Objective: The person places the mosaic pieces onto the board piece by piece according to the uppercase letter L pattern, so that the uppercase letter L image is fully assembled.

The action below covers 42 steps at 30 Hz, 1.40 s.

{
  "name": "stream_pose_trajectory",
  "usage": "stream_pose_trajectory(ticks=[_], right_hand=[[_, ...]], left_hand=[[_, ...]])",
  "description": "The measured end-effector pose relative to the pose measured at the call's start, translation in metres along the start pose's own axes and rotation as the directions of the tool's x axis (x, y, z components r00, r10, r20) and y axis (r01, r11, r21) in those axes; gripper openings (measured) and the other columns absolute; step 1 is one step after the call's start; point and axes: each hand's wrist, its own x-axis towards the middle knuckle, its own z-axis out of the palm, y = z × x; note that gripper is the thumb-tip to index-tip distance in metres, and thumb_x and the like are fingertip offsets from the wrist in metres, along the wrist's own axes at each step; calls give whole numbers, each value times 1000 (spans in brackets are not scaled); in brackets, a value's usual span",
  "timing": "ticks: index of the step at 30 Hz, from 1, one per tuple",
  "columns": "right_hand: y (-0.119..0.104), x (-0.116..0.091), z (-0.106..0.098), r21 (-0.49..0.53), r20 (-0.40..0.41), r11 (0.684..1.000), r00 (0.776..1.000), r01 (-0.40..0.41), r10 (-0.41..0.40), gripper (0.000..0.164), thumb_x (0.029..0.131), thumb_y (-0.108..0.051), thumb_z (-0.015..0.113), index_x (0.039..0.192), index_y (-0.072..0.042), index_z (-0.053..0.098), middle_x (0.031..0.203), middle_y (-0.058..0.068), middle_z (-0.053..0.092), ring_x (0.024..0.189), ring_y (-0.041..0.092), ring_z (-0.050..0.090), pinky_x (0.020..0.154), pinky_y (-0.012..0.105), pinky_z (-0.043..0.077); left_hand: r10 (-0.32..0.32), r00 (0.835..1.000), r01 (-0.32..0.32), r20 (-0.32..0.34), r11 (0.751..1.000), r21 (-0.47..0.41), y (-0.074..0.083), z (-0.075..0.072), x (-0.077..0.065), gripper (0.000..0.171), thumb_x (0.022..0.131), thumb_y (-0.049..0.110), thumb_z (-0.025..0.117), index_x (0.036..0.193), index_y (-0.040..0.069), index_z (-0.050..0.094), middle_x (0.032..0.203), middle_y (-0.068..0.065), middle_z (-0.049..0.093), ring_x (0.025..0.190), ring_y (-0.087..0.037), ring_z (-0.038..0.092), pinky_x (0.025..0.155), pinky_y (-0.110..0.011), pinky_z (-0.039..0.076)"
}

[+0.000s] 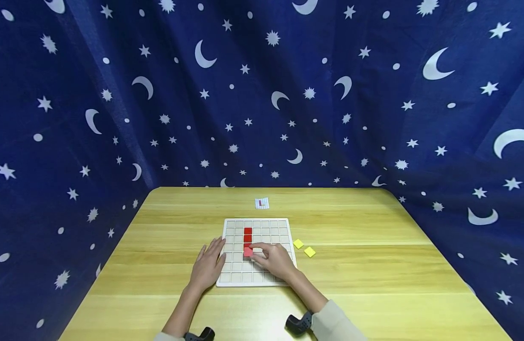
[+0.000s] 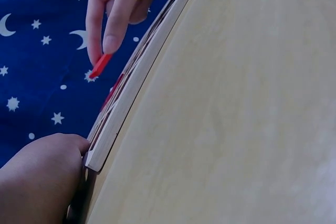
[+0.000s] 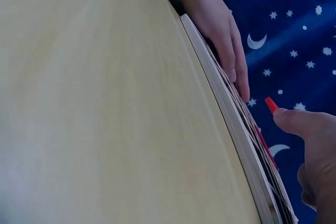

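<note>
Head view, lower centre of the frame: the right hand (image 1: 275, 260) has its grip pinched on a red tile (image 1: 248, 252) just above the white grid board (image 1: 237, 266), where red squares (image 1: 247, 231) form a column. The left hand (image 1: 208, 266), fingers extended, touches the board's left edge. Two yellow tiles (image 1: 309, 252) lie on the desk (image 1: 372, 284), right of centre.

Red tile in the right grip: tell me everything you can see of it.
The held red tile is a small, plain, flat square with a thin edge, plastic-looking. The right grip pinches it between thumb and finger; nothing else visibly touches it. The wrist views show it nearly edge-on, held clear above the grid board, not yet laid down. In the head view it appears at the near end of the laid red tiles.
</note>
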Motion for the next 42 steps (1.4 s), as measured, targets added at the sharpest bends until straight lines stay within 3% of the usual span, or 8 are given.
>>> stream_pose_trajectory(ticks=[15,29,34,42], right_hand=[[-3,-2,6,-35,48,999,998,-25,27,24,80,-27,71,101,-17,72,45,-18,20,43,-2,14,38,18,19],[-3,-1,4,-40,67,999,998,-4,7,32,80,-31,71,106,-13,71,45,-18,20,43,-2,14,38,17,20],[0,-8,-5,24,41,1000,999,18,-19,30,81,-29,71,106,-13,71,46,-21,19,42,-5,13,37,16,19],[24,-27,-34,13,-60,999,997,-51,52,25,83,-22,69,106,-12,70,43,-20,18,41,-7,9,36,13,14]], left_hand=[[3,1000,-3,1,1000,-6,1,0,1,46,96,23,46,139,7,42,144,-9,37,134,-27,28,111,-46,12],[2,1000,-2,0,1000,0,-1,0,1,46,96,23,46,139,6,41,144,-10,37,134,-27,28,111,-46,12],[-2,1000,2,1,1000,-4,-1,2,0,47,96,24,46,139,7,41,144,-10,37,134,-27,28,111,-46,12],[12,1000,-12,-13,1000,-3,-1,0,0,46,96,23,47,138,6,42,143,-10,38,134,-27,29,111,-46,13]])
